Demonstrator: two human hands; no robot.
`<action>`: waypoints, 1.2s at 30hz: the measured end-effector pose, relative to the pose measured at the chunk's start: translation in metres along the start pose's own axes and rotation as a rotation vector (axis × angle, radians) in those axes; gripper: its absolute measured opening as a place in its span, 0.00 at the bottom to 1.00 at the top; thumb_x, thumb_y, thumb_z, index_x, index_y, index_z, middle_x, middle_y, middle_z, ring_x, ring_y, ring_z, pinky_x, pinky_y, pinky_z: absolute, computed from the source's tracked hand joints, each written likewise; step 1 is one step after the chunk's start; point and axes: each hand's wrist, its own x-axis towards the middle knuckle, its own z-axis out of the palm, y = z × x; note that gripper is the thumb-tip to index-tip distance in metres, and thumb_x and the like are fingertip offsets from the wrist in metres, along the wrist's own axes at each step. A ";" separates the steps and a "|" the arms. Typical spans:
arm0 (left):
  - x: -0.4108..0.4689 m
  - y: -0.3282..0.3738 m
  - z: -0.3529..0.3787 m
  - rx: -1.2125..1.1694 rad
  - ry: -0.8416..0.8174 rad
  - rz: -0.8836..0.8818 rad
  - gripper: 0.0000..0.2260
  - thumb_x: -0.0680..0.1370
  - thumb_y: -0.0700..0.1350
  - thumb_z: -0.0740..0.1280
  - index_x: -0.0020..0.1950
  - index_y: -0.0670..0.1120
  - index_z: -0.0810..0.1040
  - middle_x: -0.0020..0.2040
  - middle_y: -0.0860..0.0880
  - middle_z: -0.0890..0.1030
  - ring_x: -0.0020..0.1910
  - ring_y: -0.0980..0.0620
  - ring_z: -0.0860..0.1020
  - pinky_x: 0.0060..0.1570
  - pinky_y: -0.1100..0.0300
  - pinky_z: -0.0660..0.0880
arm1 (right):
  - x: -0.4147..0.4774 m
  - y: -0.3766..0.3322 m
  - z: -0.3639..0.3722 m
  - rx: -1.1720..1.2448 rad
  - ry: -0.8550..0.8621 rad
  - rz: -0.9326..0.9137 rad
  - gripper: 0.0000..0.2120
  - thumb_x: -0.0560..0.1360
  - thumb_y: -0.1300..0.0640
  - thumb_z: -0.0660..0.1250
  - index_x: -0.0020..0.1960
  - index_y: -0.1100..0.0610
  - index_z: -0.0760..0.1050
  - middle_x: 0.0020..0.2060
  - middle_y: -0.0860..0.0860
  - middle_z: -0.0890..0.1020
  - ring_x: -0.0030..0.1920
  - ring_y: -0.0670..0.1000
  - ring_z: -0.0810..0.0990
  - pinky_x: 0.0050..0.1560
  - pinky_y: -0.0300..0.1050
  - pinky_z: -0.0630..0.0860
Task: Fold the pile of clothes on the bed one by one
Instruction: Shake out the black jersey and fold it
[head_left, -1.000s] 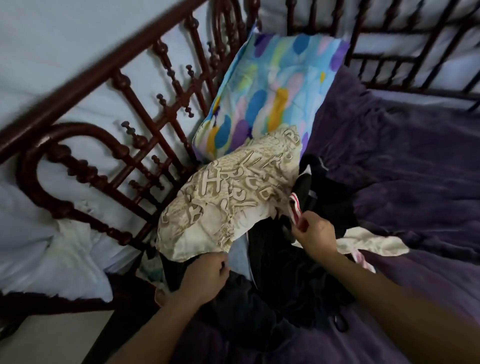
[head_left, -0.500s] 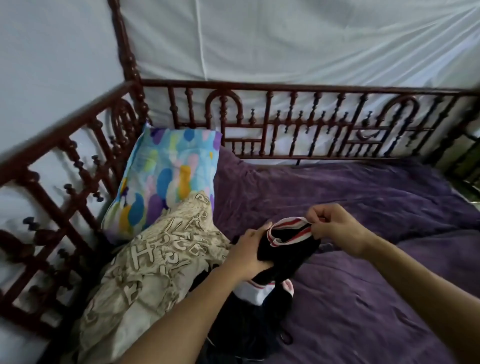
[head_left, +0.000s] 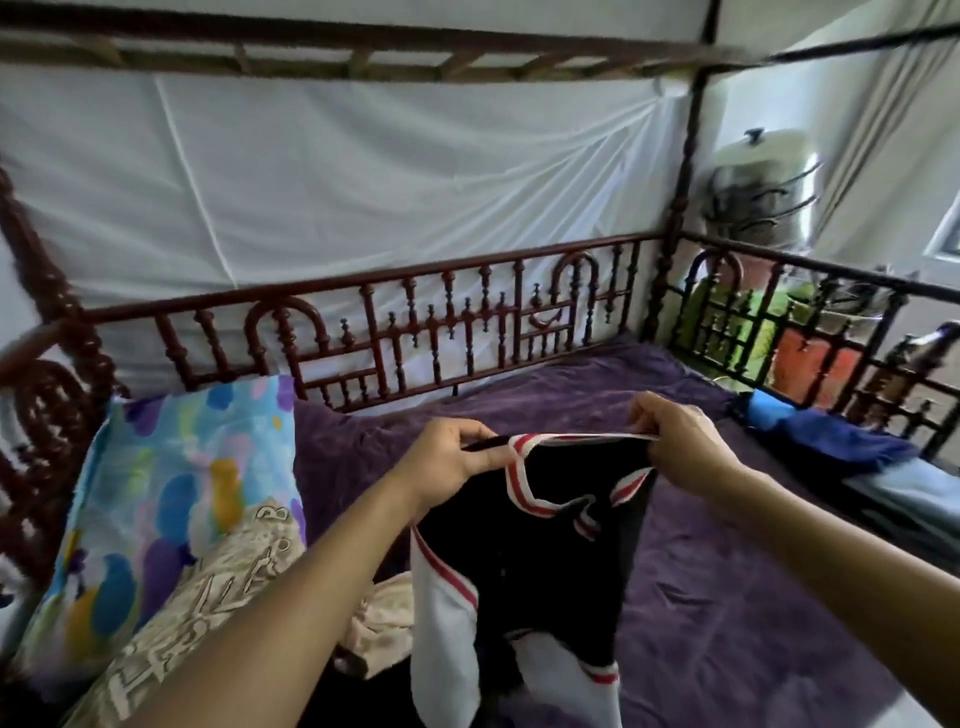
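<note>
Left hand (head_left: 457, 462) and right hand (head_left: 685, 447) are each pinching the collar of the jersey (head_left: 550, 561), which is hanging over the bed (head_left: 727, 597). Its hem is getting cut off at the bottom, and the left arm is hiding most of the pile (head_left: 379, 618).

Head feed live, I read left hand (head_left: 457, 462) bare, knuckle creases showing. Behind it, left forearm (head_left: 311, 597) bare all way back to frame edge. Now right hand (head_left: 680, 447): bare too. Behind it, right forearm (head_left: 831, 545) bare, widening toward frame corner. Finer detail blurred.
</note>
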 end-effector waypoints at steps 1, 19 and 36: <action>0.001 0.008 0.000 0.027 0.022 0.019 0.08 0.72 0.50 0.73 0.42 0.46 0.84 0.40 0.50 0.85 0.39 0.54 0.82 0.42 0.63 0.77 | -0.002 0.014 -0.002 -0.051 -0.009 0.042 0.14 0.63 0.67 0.67 0.41 0.49 0.75 0.36 0.47 0.81 0.42 0.53 0.79 0.38 0.44 0.67; 0.034 0.056 0.008 0.647 0.481 0.092 0.19 0.73 0.53 0.72 0.28 0.44 0.73 0.24 0.53 0.68 0.27 0.53 0.67 0.30 0.56 0.62 | -0.003 0.101 -0.103 0.360 -0.013 0.090 0.06 0.72 0.65 0.67 0.43 0.58 0.83 0.35 0.55 0.82 0.34 0.51 0.77 0.38 0.46 0.74; 0.217 0.013 0.040 0.732 0.034 0.000 0.10 0.73 0.45 0.73 0.35 0.41 0.81 0.29 0.46 0.74 0.32 0.49 0.71 0.34 0.57 0.63 | -0.061 0.171 -0.022 0.045 -0.078 -0.213 0.13 0.79 0.45 0.62 0.40 0.45 0.62 0.28 0.42 0.68 0.31 0.48 0.70 0.33 0.47 0.69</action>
